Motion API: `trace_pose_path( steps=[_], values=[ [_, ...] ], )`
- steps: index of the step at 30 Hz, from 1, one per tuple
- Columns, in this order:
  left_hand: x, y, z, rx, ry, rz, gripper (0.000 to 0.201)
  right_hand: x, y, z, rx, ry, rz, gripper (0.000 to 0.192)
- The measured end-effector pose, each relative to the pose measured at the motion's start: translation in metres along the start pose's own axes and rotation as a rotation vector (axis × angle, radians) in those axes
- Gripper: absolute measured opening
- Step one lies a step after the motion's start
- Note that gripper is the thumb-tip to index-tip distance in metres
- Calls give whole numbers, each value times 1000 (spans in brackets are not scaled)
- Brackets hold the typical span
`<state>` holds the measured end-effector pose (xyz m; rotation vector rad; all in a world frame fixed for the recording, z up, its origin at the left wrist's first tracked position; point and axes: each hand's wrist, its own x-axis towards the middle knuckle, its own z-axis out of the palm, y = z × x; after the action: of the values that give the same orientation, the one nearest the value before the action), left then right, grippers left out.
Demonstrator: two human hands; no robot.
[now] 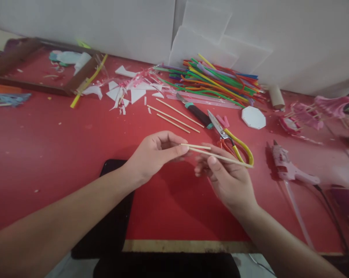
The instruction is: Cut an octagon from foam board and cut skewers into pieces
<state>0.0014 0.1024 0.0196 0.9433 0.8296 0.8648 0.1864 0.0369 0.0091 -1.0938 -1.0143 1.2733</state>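
Observation:
Between the thumb and fingers of my left hand (pixel 155 156) are the ends of two thin wooden sticks, a short stick (pixel 201 147) and a longer stick (pixel 235 161). They lie close together at the left and spread slightly apart to the right. My right hand (pixel 230 181) grips the longer stick along its length, thumb in front and fingers behind. Beyond the hands, several similar loose sticks (pixel 174 117) rest on the red table (pixel 174 216). Scissors (pixel 225 135) with yellow and red handles lie just past my right hand, beside a dark-handled cutter (pixel 197 114).
Colourful pipe cleaners (pixel 220 81) are heaped at the back, near white paper scraps (pixel 138 94) and a white octagon (pixel 253 117). A pink glue gun (pixel 290 164) with a cord lies right. A brown frame (pixel 67 87) stands left; a black flat object (pixel 113 216) lies under my left forearm.

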Motion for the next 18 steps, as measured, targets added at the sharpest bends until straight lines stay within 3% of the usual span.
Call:
trace_pose_path(
  steps=[5, 8, 10, 15, 18],
  values=[
    [-3, 1, 4, 121, -136, -78, 24, 2, -3, -1, -3, 128, -31, 12],
    [-5, 1, 4, 264, -220, -81, 25, 5, -5, -5, -58, 107, -26, 15],
    [-6, 0, 5, 396, -232, -16, 22, 6, -9, -9, -216, 67, -66, 15],
    [-11, -1, 9, 715, -136, 264, 29, 7, -22, -18, -896, -45, -496, 8],
    [-11, 0, 10, 757, -187, 298, 25, 6, -23, -17, -1012, -153, -610, 13]
  ],
)
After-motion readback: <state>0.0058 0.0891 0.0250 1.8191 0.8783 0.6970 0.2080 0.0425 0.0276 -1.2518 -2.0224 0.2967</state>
